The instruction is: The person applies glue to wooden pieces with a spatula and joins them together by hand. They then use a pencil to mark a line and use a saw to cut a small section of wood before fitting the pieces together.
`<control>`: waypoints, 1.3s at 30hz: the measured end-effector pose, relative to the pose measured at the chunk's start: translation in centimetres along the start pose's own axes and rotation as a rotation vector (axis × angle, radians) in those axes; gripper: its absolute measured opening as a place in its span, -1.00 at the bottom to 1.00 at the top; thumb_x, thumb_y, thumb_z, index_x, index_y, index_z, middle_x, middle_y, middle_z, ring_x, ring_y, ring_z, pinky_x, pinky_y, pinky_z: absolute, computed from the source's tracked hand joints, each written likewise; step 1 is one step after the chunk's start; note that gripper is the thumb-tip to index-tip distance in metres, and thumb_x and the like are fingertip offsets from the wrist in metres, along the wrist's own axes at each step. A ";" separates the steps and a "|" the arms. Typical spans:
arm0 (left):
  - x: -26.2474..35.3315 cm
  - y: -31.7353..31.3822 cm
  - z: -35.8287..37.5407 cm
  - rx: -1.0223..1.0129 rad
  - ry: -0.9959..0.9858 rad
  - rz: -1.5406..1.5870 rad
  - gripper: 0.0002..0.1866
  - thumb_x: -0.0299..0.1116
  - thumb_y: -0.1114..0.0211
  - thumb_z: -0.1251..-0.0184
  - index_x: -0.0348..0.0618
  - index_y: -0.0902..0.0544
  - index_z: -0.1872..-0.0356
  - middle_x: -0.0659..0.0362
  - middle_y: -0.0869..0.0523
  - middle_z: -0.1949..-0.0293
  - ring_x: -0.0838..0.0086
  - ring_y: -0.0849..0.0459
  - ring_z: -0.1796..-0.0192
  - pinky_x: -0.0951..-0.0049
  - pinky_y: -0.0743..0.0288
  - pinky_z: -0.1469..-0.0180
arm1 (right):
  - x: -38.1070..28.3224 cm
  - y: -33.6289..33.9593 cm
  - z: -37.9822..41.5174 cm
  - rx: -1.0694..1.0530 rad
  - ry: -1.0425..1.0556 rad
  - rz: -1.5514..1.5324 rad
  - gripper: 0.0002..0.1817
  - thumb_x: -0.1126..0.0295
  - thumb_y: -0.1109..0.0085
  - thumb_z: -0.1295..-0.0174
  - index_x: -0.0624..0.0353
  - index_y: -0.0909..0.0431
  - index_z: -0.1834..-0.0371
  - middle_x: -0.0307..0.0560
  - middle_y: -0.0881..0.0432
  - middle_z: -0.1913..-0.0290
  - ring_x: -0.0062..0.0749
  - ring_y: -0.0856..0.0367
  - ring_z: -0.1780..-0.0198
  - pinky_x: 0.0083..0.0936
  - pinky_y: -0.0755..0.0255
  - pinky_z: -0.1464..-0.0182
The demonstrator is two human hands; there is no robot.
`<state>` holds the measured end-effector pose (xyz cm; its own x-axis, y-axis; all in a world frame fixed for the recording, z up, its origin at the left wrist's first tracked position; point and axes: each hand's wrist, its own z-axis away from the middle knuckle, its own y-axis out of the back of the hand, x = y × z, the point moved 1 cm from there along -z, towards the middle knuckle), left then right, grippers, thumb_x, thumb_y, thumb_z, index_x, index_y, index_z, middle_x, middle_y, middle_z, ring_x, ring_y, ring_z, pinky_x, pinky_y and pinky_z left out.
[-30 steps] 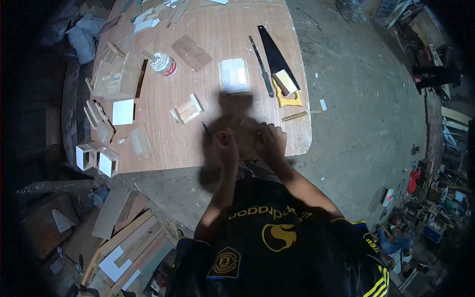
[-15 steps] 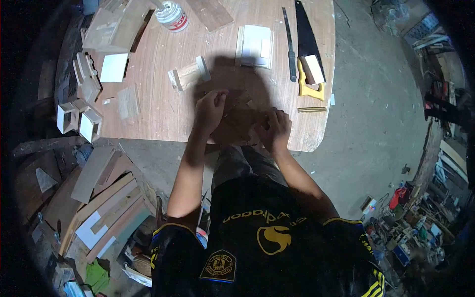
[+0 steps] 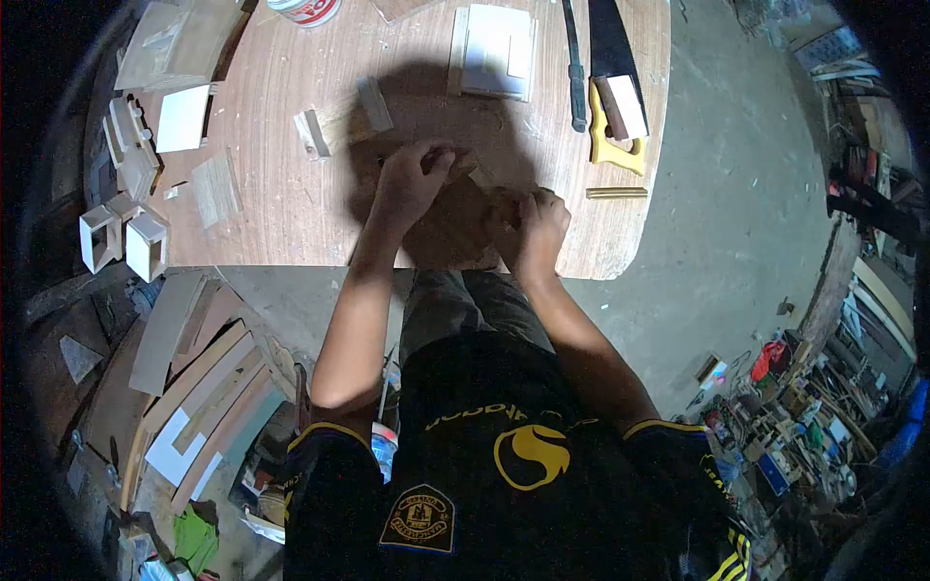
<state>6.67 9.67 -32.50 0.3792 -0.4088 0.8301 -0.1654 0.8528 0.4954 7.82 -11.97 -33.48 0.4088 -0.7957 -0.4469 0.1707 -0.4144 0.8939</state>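
Observation:
My left hand (image 3: pixel 415 184) is over the near part of the table, its fingers curled together. Close by on the right, my right hand (image 3: pixel 540 232) is closed too, thumb toward the fingers. Deep shadow covers the space between them, and a small wooden piece seems to be at the left fingertips; I cannot make out what either hand holds. Beyond the left hand stand two short wooden pieces, one (image 3: pixel 312 134) to the left and another (image 3: pixel 374 104) to the right, with a wooden strip between. A pale rectangular panel (image 3: pixel 496 53) lies farther back.
On the right lie a handsaw (image 3: pixel 618 153) with a block (image 3: pixel 626 107) on it, a long dark tool (image 3: pixel 575 82) and thin wooden strips (image 3: pixel 616 193). Leftward are a thin wooden sheet (image 3: pixel 216 189), a white panel (image 3: pixel 184 118) and small box frames (image 3: pixel 147 247). A jar (image 3: pixel 308 10) stands behind.
The view has shifted, so the table things sit higher in it. My left fingers reach slightly farther right and are closer together. My right hand stays near the same spot, still curled.

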 end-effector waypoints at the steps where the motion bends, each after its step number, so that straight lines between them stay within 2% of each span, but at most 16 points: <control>1: -0.2 -0.2 -0.1 -0.023 0.018 0.053 -0.71 -0.20 -0.26 -0.36 -0.14 -0.70 0.04 -0.02 -0.73 0.07 0.19 -0.71 0.01 0.27 -0.52 -0.08 | 0.0 -0.1 0.0 -0.005 -0.021 0.003 -0.76 0.47 -0.11 -0.17 0.22 -0.60 0.10 0.03 -0.55 0.11 -0.03 -0.42 0.01 -0.21 -0.26 -0.04; 2: -0.4 -0.4 -0.1 -0.028 0.021 0.054 -0.71 -0.20 -0.26 -0.36 -0.14 -0.70 0.04 -0.02 -0.73 0.07 0.19 -0.71 0.01 0.27 -0.52 -0.08 | 0.2 -0.5 0.1 -0.009 -0.025 0.004 -0.76 0.47 -0.11 -0.17 0.22 -0.60 0.10 0.03 -0.55 0.11 -0.03 -0.42 0.01 -0.21 -0.26 -0.04; 4: 0.1 -0.4 -0.1 -0.077 -0.019 0.027 -0.68 -0.18 -0.29 -0.33 -0.15 -0.69 0.03 -0.01 -0.74 0.08 0.23 -0.71 0.00 0.30 -0.52 -0.09 | 0.7 -1.4 0.0 0.138 -0.001 -0.001 -0.67 0.37 -0.37 0.19 0.02 -0.66 0.24 -0.08 -0.58 0.26 -0.06 -0.47 0.14 -0.20 -0.29 0.09; 7: 0.2 -0.4 -0.2 -0.115 0.080 0.064 -0.65 -0.16 -0.29 -0.32 -0.15 -0.69 0.00 -0.02 -0.74 0.07 0.24 -0.70 -0.02 0.31 -0.50 -0.10 | 0.7 -1.6 0.0 0.140 0.042 0.007 -0.64 0.38 -0.37 0.21 -0.01 -0.67 0.22 -0.09 -0.57 0.28 -0.08 -0.47 0.13 -0.21 -0.29 0.08; 10: 0.0 -0.4 -0.4 -0.087 0.020 0.072 -0.69 -0.19 -0.29 -0.31 -0.18 -0.70 0.06 -0.01 -0.74 0.11 0.20 -0.72 0.03 0.31 -0.54 -0.05 | 0.5 -1.4 -0.1 0.084 0.017 0.004 -0.60 0.38 -0.38 0.22 -0.02 -0.67 0.18 -0.11 -0.57 0.27 -0.08 -0.47 0.12 -0.22 -0.30 0.05; 17: -0.9 -0.8 -0.6 -0.116 0.043 0.071 -0.68 -0.16 -0.28 -0.31 -0.17 -0.71 0.07 -0.02 -0.74 0.11 0.19 -0.71 0.02 0.31 -0.52 -0.07 | 0.1 -1.3 -0.4 0.092 0.041 0.033 -0.56 0.36 -0.42 0.26 -0.03 -0.67 0.16 -0.13 -0.58 0.24 -0.09 -0.47 0.11 -0.21 -0.30 0.05; 22: -0.9 -0.8 -0.7 -0.102 -0.012 0.024 -0.67 -0.14 -0.30 -0.29 -0.13 -0.72 0.07 -0.03 -0.74 0.12 0.17 -0.71 0.03 0.29 -0.51 -0.08 | 0.1 -1.1 -0.8 0.085 0.040 0.005 -0.56 0.35 -0.42 0.24 -0.03 -0.66 0.15 -0.15 -0.59 0.20 -0.09 -0.46 0.09 -0.21 -0.30 0.03; 26: -0.8 -0.8 -0.6 -0.125 0.048 0.067 -0.68 -0.14 -0.31 -0.28 -0.13 -0.72 0.08 -0.03 -0.74 0.13 0.17 -0.71 0.03 0.29 -0.51 -0.08 | 0.1 -1.0 -0.8 0.055 0.019 0.038 -0.57 0.36 -0.42 0.23 -0.03 -0.66 0.15 -0.16 -0.59 0.19 -0.10 -0.46 0.09 -0.22 -0.29 0.02; 28: -0.9 -0.7 -0.7 -0.156 0.054 0.039 -0.63 -0.12 -0.30 -0.30 -0.16 -0.70 0.01 0.01 -0.74 0.06 0.26 -0.70 -0.02 0.32 -0.49 -0.14 | 0.2 -1.2 -1.0 0.105 0.033 0.019 -0.58 0.36 -0.42 0.23 -0.05 -0.66 0.16 -0.17 -0.59 0.19 -0.11 -0.45 0.09 -0.23 -0.29 0.03; 31: -0.7 -0.8 -0.6 -0.098 0.006 0.041 -0.68 -0.14 -0.33 -0.26 -0.12 -0.73 0.08 -0.03 -0.74 0.12 0.18 -0.71 0.02 0.30 -0.52 -0.07 | 0.3 -1.3 -0.8 0.081 0.031 0.013 -0.59 0.36 -0.42 0.23 -0.05 -0.66 0.17 -0.17 -0.59 0.17 -0.12 -0.45 0.09 -0.23 -0.29 0.03; 39: -0.5 -0.8 -0.7 -0.121 0.025 0.015 -0.66 -0.13 -0.34 -0.26 -0.13 -0.72 0.06 -0.01 -0.74 0.09 0.21 -0.71 0.00 0.31 -0.50 -0.11 | 1.1 -2.4 -0.6 0.060 -0.006 0.062 -0.59 0.37 -0.40 0.22 -0.06 -0.66 0.17 -0.18 -0.58 0.21 -0.12 -0.45 0.10 -0.23 -0.29 0.04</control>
<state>7.27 9.42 -33.45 0.4005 -0.3887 0.8298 -0.0608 0.8923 0.4474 8.37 -11.60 -36.08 0.4111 -0.8232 -0.3915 0.0917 -0.3900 0.9163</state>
